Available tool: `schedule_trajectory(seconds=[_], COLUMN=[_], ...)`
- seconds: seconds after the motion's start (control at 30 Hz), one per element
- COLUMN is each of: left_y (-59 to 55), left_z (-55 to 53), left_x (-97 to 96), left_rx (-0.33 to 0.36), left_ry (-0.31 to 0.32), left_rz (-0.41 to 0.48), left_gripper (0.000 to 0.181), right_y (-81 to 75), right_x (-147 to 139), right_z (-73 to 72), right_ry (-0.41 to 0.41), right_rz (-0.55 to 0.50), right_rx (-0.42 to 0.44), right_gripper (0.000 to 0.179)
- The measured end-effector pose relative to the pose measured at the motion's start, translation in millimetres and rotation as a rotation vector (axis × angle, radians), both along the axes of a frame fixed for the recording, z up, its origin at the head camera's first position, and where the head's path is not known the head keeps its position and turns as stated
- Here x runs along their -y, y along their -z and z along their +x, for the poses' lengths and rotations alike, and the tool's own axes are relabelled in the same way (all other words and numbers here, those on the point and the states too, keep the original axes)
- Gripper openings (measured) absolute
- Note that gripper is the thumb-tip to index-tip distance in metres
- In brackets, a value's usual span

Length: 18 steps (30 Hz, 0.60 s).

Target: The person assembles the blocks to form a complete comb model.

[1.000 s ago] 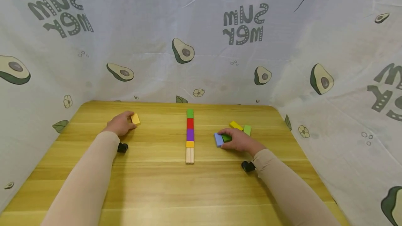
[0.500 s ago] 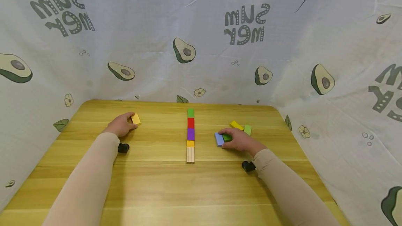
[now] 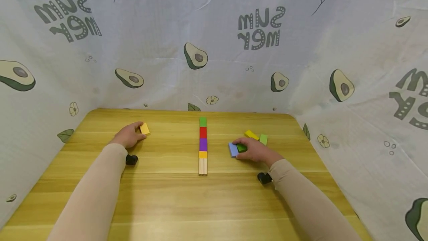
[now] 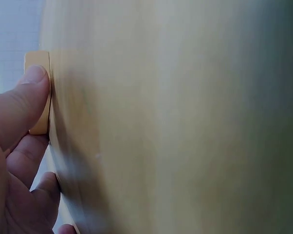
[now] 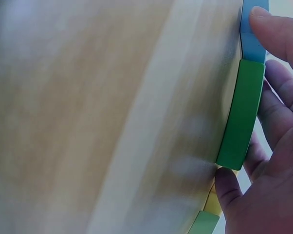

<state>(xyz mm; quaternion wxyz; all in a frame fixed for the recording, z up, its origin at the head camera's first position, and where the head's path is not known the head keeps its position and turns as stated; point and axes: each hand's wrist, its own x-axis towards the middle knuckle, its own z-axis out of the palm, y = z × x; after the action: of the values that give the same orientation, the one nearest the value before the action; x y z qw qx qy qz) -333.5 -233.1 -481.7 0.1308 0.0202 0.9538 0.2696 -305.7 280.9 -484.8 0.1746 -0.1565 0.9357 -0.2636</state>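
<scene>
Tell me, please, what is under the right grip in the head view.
Part of the dark green block shows there, beside the blue block the right grip pinches. The rest of that block is covered, as is anything else beneath the grip.

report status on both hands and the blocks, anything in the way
Left hand pinching light orange block. Right hand pinching blue block; dark green block close beside it, possibly crowding that hand. Block row lies between hands.
</scene>
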Motion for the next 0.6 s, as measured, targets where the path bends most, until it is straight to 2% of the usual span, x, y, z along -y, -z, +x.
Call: schedule_trajectory(seconds=[0.6], left_y=[2.6], left_z=[-1.3], left_x=[0.5], left_rx=[-0.008], left_ry=[0.005], left_rz=[0.012], left_gripper=[0.074], right_y=[4.0], right_x=[-3.4], right_z=[-1.7], right_ry=[-0.011], right_rz=[-0.02], right_rx=[-0.011], right_gripper=[0.055])
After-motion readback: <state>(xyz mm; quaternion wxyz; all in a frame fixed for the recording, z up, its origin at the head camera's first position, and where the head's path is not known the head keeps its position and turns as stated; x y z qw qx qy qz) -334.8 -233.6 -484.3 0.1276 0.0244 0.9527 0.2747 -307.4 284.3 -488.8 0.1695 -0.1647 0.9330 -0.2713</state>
